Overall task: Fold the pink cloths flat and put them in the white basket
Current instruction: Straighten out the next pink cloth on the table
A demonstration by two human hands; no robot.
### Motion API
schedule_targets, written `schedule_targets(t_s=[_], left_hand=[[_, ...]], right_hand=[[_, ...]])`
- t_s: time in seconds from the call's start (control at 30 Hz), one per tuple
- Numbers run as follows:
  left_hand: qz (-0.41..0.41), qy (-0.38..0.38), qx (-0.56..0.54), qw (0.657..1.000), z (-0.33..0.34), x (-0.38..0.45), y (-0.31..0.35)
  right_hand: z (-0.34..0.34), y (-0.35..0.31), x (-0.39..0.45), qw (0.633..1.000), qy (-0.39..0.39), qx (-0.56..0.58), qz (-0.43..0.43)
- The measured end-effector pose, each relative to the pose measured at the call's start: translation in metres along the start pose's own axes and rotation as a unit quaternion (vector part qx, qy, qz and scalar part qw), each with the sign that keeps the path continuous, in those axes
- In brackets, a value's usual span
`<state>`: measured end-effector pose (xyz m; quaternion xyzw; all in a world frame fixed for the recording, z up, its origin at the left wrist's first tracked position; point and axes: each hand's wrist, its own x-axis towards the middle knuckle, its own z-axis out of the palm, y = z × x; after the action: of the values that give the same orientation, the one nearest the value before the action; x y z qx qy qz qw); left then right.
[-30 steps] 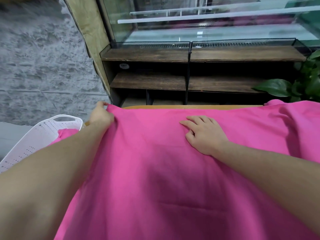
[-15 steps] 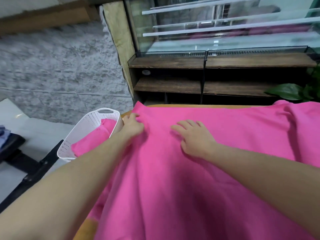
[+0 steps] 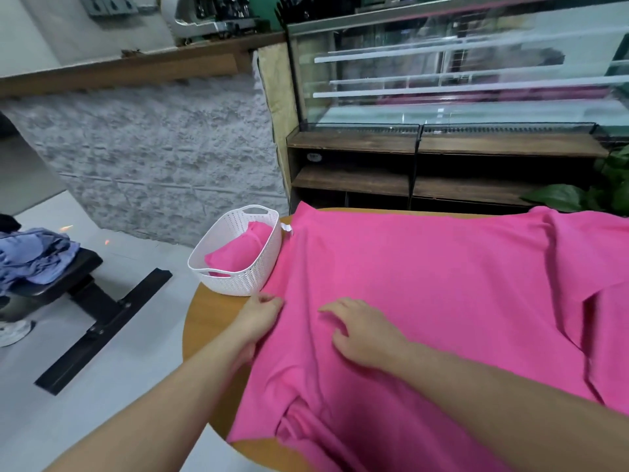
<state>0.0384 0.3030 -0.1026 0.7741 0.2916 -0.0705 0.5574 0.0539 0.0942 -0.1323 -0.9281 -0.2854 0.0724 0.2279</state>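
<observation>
Head view: my left hand (image 3: 260, 315) pinches the left edge of a big pink cloth (image 3: 425, 301), fingers (image 3: 272, 299) curled onto the fabric. My right hand (image 3: 366, 330) lies just beside it, palm down on the cloth, fingers spread and fairly straight, holding nothing. I see the cloth lying spread over most of a round wooden surface (image 3: 211, 321), rumpled at its near edge and folded over itself at the right. A white basket (image 3: 238, 277) stands on the surface's left side, touching the cloth's edge, with a folded pink cloth (image 3: 238, 252) inside it. On the floor to the left stands a black bench (image 3: 85, 284) carrying blue clothes (image 3: 34, 253). Behind the surface are dark wooden shelves (image 3: 408, 165).
</observation>
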Motion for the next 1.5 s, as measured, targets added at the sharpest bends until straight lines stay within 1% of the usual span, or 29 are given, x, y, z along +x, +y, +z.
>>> schedule_targets(t_s=[0.03,0.1,0.17,0.23,0.27,0.33,0.37,0.43,0.47,0.53,0.6,0.67,0.73,0.83,0.9,0.97,1.13,1.23,1.3,1.4,1.5], left_hand=[[-0.041,-0.038,-0.008,0.998,-0.006,-0.009,-0.004],[-0.097,-0.079,-0.009,0.992,-0.016,-0.018,-0.012],[-0.119,-0.084,-0.002,0.989,-0.027,-0.023,-0.017],[-0.124,-0.068,-0.005,0.99,-0.036,-0.028,-0.02],[-0.119,-0.055,-0.016,0.991,-0.04,-0.03,-0.02],[-0.074,-0.016,-0.06,0.995,-0.045,-0.032,-0.022],[-0.043,0.022,-0.079,0.996,-0.047,-0.03,-0.024],[0.01,0.101,-0.065,0.993,-0.049,-0.027,-0.029],[0.03,0.126,-0.056,0.99,-0.05,-0.027,-0.03],[0.039,0.131,-0.073,0.988,-0.047,-0.029,-0.032],[0.023,0.099,-0.108,0.989,-0.046,-0.029,-0.034],[-0.008,0.039,-0.122,0.992,-0.046,-0.033,-0.03],[-0.042,-0.026,-0.104,0.993,-0.05,-0.037,-0.027],[-0.08,-0.103,-0.056,0.99,-0.059,-0.047,-0.026],[-0.094,-0.157,-0.042,0.982,-0.069,-0.054,-0.03],[-0.09,-0.191,-0.024,0.977,-0.08,-0.062,-0.038],[-0.065,-0.226,-0.016,0.972,-0.101,-0.079,-0.054],[-0.009,-0.236,0.016,0.972,-0.108,-0.086,-0.062],[0.016,-0.222,0.01,0.975,-0.113,-0.088,-0.066],[0.009,-0.192,-0.006,0.981,-0.123,-0.088,-0.072],[0.012,-0.155,0.008,0.988,-0.132,-0.088,-0.08]], right_hand=[[0.004,-0.004,-0.006,1.0,-0.004,-0.005,0.006],[0.011,-0.01,-0.02,0.999,-0.015,-0.036,0.026],[0.02,-0.015,-0.031,0.995,-0.026,-0.077,0.056],[0.027,-0.018,-0.039,0.991,-0.041,-0.094,0.087],[0.029,-0.018,-0.042,0.99,-0.049,-0.094,0.095],[0.033,-0.019,-0.045,0.989,-0.052,-0.102,0.097],[0.035,-0.019,-0.046,0.989,-0.048,-0.106,0.094],[0.038,-0.019,-0.049,0.988,-0.042,-0.123,0.088],[0.04,-0.018,-0.049,0.987,-0.038,-0.132,0.087],[0.042,-0.019,-0.051,0.986,-0.031,-0.142,0.086],[0.042,-0.02,-0.051,0.985,-0.032,-0.145,0.088],[0.041,-0.021,-0.05,0.985,-0.031,-0.144,0.09],[0.039,-0.022,-0.051,0.985,-0.031,-0.146,0.091],[0.038,-0.019,-0.052,0.985,-0.021,-0.147,0.089],[0.038,-0.018,-0.051,0.985,-0.019,-0.146,0.089],[0.039,-0.019,-0.051,0.985,-0.018,-0.144,0.09],[0.038,-0.021,-0.051,0.984,-0.028,-0.145,0.098],[0.038,-0.023,-0.053,0.982,-0.036,-0.149,0.105],[0.039,-0.026,-0.054,0.98,-0.043,-0.16,0.113],[0.037,-0.033,-0.053,0.971,-0.054,-0.195,0.128],[0.036,-0.039,-0.053,0.963,-0.067,-0.221,0.141]])
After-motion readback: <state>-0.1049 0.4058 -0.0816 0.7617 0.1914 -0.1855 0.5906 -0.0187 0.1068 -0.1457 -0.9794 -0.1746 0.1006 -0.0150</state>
